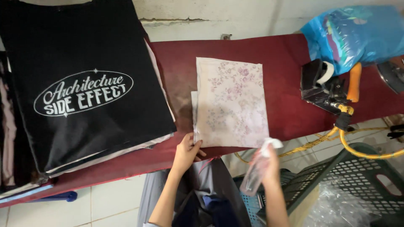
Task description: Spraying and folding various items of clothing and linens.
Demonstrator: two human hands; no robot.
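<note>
Pinning folded cloth (pixel 231 103) on counter (pixel 286 113) by its near corner, left hand (pixel 187 151) flat; right grip (pixel 269 166) wrapped round spray bottle (pixel 257 170). Risks: overspray reaching iron (pixel 326 86), cloth sliding.

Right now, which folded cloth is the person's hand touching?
The left hand touches the pale floral cloth mid-board; the black printed shirt lies apart, untouched, atop a stack.

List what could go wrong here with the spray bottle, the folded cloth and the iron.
1. The right hand holds the spray bottle off the board's edge; spray may miss the folded cloth.
2. Only the left hand's fingers pin the cloth's corner; it might shift.
3. The iron sits near the edge, its yellow cord hanging; a snag could pull it off.
</note>
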